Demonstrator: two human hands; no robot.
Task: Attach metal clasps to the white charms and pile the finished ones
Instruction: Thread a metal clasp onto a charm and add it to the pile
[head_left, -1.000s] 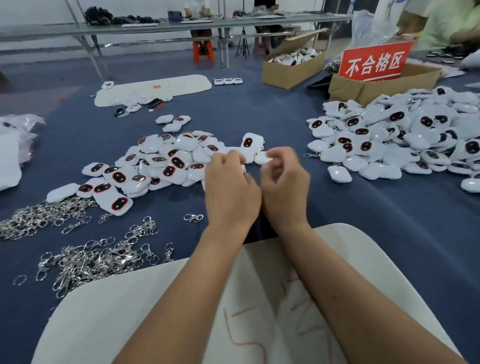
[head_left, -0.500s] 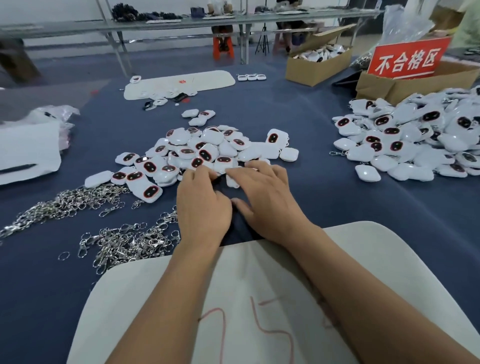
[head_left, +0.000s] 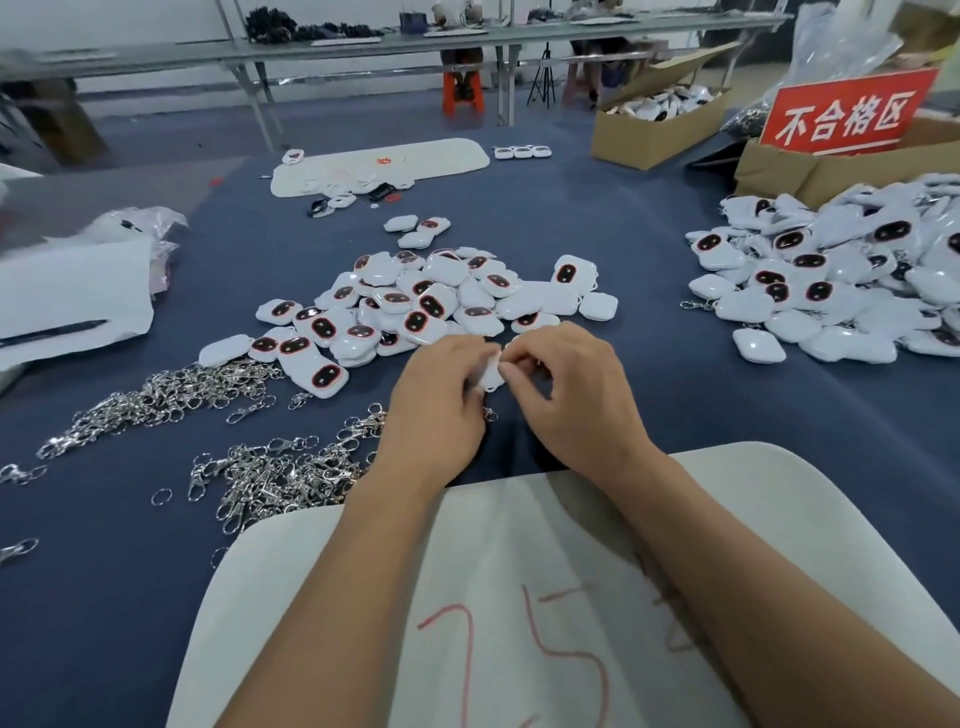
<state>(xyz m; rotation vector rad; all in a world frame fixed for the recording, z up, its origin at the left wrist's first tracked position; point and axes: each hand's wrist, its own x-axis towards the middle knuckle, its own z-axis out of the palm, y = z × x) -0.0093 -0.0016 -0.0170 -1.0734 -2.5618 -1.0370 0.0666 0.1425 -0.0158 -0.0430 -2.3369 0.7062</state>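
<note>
The left hand (head_left: 434, 410) and right hand (head_left: 576, 400) were held close together above the blue tabletop (head_left: 649, 322), fingers curled, and a single white charm (head_left: 491, 371) was pinched between them. A heap of metal clasps (head_left: 280, 473) lay left of the hands.

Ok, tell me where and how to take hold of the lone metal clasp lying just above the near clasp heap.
Take the lone metal clasp by its long hook body, pinching across the narrow sides from above. It lies flat on the blue cloth, apart from the near clasp heap, so a top-down pinch probably lifts it alone; the ring end looks likely to swing.
</note>
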